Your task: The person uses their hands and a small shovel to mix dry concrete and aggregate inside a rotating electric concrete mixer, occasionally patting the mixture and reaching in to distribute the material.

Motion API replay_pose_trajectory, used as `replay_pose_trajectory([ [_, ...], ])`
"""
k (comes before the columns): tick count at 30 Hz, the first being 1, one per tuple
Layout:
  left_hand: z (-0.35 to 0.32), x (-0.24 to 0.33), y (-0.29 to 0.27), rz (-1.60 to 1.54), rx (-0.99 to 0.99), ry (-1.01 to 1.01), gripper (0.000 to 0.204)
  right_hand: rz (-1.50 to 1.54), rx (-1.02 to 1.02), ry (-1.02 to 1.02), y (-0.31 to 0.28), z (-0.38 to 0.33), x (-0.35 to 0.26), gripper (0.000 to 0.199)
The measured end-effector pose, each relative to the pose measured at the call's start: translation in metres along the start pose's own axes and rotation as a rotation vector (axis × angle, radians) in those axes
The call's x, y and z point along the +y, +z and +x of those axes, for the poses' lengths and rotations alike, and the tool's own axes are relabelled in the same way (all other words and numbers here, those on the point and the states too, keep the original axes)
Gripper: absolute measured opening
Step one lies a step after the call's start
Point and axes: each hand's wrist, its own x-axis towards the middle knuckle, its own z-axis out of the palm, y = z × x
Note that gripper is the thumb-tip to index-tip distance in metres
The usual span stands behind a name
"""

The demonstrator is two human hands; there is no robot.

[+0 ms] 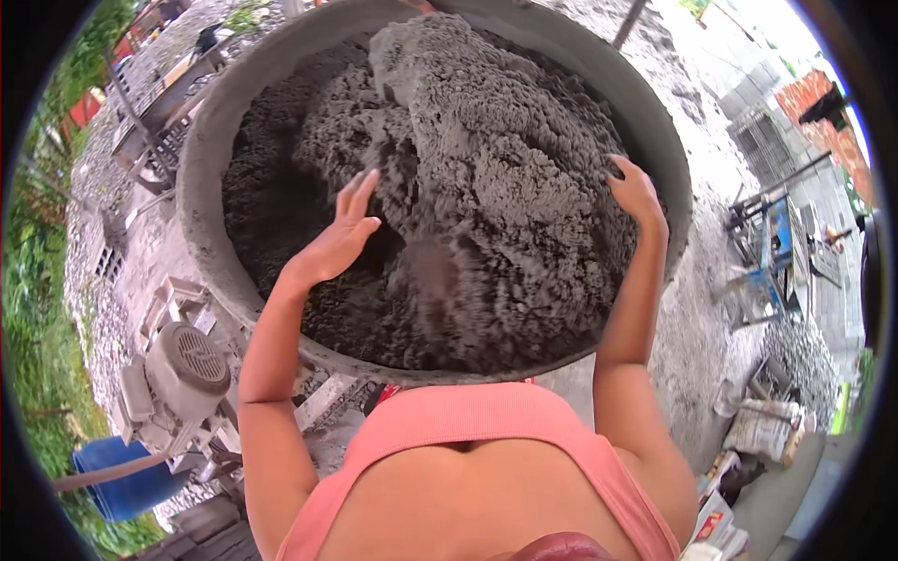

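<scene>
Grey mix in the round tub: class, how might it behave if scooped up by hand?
The grey mix would probably crumble rather than lift whole, since its surface is grainy and clumpy. It may hold a rough shape, being heaped in the round tub. It is likely heavy, as it looks damp and dense.

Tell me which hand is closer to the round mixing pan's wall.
The right hand: it shows close by the pan's right-side wall, while the left hand is farther in, over the gray cement mix.

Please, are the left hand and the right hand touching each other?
Apart: the head view shows grey mix plainly visible between the left hand and the right hand.
</scene>
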Motion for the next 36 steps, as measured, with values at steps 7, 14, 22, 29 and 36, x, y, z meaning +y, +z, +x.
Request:
replay_pose_trajectory([
  [7,0.004,-0.002,0.018,0.124,0.010,-0.045,0.063,-0.015,0.042,0.164,-0.019,-0.002,0.038,0.049],
  [14,0.008,-0.002,0.031,0.173,-0.036,-0.034,0.060,-0.057,-0.081,0.318,0.003,-0.014,0.059,0.069],
  [22,0.016,-0.025,0.034,0.264,-0.068,-0.073,0.059,-0.247,-0.339,0.334,0.064,0.014,0.068,0.079],
  [29,0.019,-0.034,0.032,0.287,-0.062,-0.139,0.055,0.048,-0.272,0.078,0.082,0.006,0.057,0.052],
  [36,0.018,-0.042,0.031,0.366,-0.089,-0.152,0.054,0.064,-0.102,-0.172,0.086,-0.010,0.006,0.050],
])
